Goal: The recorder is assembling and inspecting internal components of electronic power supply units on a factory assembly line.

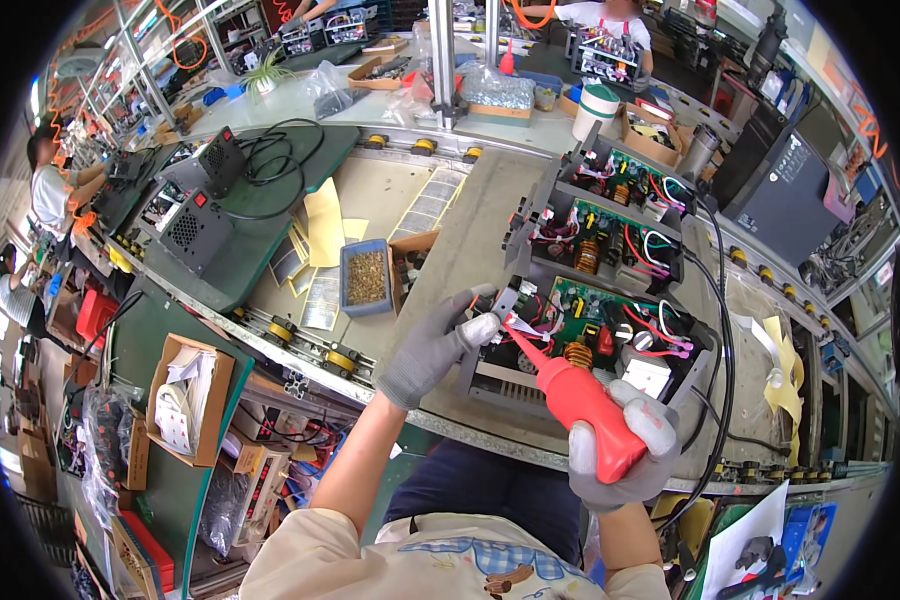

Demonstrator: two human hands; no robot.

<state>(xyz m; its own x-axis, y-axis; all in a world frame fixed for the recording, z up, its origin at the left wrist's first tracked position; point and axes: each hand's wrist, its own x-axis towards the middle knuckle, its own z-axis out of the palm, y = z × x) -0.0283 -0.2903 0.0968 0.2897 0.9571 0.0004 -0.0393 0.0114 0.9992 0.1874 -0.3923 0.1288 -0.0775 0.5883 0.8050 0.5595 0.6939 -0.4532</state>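
Observation:
My right hand [642, 455], in a grey glove, is wrapped round a red squeeze bottle [582, 400] with a long tapered nozzle. The nozzle points up and left to the front panel [507, 300] of the nearest open electronic unit [582, 312]. My left hand [425, 352], gloved too, grips that panel at its left end, thumb on the near side. Inside the unit show a green circuit board, a copper coil [577, 354] and red, white and black wires. Whether the nozzle tip touches anything is too small to tell.
Two similar open units [585, 240] stand behind, with black cables [722, 330] along their right. Left of them are a blue bin [366, 278] of small brass-coloured parts and yellow sheets [323, 222]. Closed grey units [192, 228] rest on a green board. Co-workers [55, 195] are farther off.

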